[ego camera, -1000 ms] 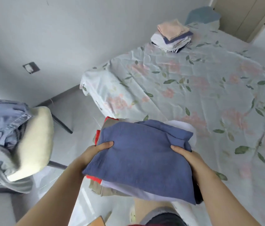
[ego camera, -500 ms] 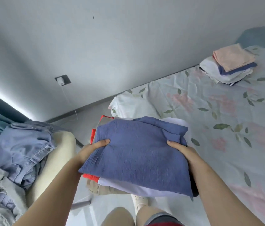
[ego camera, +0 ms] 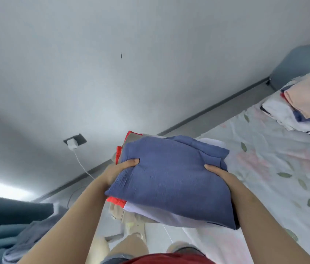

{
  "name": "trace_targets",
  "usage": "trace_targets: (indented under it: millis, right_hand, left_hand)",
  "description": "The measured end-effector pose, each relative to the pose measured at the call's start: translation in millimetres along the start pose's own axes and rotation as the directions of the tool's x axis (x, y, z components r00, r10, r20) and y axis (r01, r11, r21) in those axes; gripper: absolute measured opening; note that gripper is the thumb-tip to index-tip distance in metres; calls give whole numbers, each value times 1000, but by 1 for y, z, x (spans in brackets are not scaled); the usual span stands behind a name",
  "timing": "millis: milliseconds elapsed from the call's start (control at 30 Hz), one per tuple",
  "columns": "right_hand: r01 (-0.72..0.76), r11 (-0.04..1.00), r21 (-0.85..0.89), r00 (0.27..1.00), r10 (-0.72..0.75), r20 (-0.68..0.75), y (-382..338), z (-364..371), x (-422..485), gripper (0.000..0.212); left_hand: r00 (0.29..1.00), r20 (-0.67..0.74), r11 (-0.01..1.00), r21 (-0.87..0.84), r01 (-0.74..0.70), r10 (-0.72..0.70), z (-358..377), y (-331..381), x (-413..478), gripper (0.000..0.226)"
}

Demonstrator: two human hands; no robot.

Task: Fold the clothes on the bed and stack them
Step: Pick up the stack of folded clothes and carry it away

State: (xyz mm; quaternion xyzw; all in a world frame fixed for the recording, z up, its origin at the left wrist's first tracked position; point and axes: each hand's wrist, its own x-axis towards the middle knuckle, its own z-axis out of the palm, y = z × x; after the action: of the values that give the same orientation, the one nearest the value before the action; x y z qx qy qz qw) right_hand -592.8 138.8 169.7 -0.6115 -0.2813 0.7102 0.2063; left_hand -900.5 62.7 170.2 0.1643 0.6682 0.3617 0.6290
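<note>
While clamped between both hands, hung mid-air right by the bed's edge: carried stack (ego camera: 169,180) of folded clothes, dead centre of frame. Blue crinkly piece on top, w/ white, red & beige layers peeking out underneath at 7 and 11 o'clock. Gripped at 9 o'clock by left hand (ego camera: 120,168), thumb curled over the top, rest of the fingers hidden under the pile. Same deal at 3 o'clock w/ right hand (ego camera: 219,173): thumb pressed down on the blue fabric, other fingers tucked below, out of sight. Spread out from 2 to 5 o'clock: bed (ego camera: 264,159) w/ floral sheet, pink flowers + green leaves. Parked on it at 2 o'clock, well apart from the held pile: second stack (ego camera: 301,107), peach piece on top, blue & white under. Blue-grey pillow (ego camera: 301,61) just behind that, approx 1 o'clock. Plugged into the wall at 9 o'clock: white charger (ego camera: 72,144), cable (ego camera: 82,164) trailing down. Bunched at 8 o'clock: teal curtain (ego camera: 7,212) & some denim-ish clothes (ego camera: 34,235), blurry tbh.
</note>
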Motion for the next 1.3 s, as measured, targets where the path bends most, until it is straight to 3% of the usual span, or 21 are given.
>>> trace_targets:
  millis: [133, 267, 333, 500, 633, 833, 933, 1000, 1033, 1067, 1133, 1300]
  right_hand:
    - [-19, 995, 100, 1000, 20, -5, -30, 52, 28, 39]
    - [-41, 982, 184, 998, 50, -43, -56, 84, 63, 45]
    - [-28, 975, 221, 997, 44, -68, -71, 95, 81, 38]
    - [48, 950, 308, 987, 2, -162, -115, 109, 144, 37]
    - [100, 910, 402, 967, 6, -254, -156, 100, 170, 34]
    - [223, 753, 619, 917, 54, -396, -175, 66, 160, 28]
    - [270, 679, 683, 854, 158, -495, -169, 51, 156, 37]
    - [334, 605, 723, 803, 219, -555, -162, 40, 155, 40]
    - [369, 566, 737, 774, 252, -581, -158, 34, 155, 41]
    - [407, 526, 746, 745, 282, -605, -155, 29, 155, 43]
    - [484, 450, 751, 690, 332, -643, -149, 19, 156, 46]
    - [622, 268, 736, 581, 473, -662, -144, -13, 179, 47]
  left_hand:
    - [1000, 10, 998, 65, 16, -17, -39, 66, 44, 66]
    - [996, 40, 989, 127, 73, -79, -62, 114, 95, 96]
    - [994, 62, 983, 169, 74, -86, -67, 138, 123, 96]
    - [995, 84, 953, 303, 18, -45, -48, 218, 202, 57]
    - [972, 219, 918, 397, -9, -85, -14, 283, 257, 81]
    - [897, 389, 773, 627, -90, -211, 80, 346, 311, 85]
    - [883, 408, 602, 773, -199, -233, 135, 346, 325, 61]
    - [894, 378, 391, 881, -267, -242, 175, 344, 336, 57]
    - [885, 391, 377, 882, -282, -252, 207, 346, 340, 53]
    - [869, 420, 429, 857, -285, -261, 241, 348, 344, 46]
    - [773, 531, 482, 808, -339, -346, 286, 359, 351, 33]
    - [646, 602, 299, 797, -525, -470, 406, 348, 367, 30]
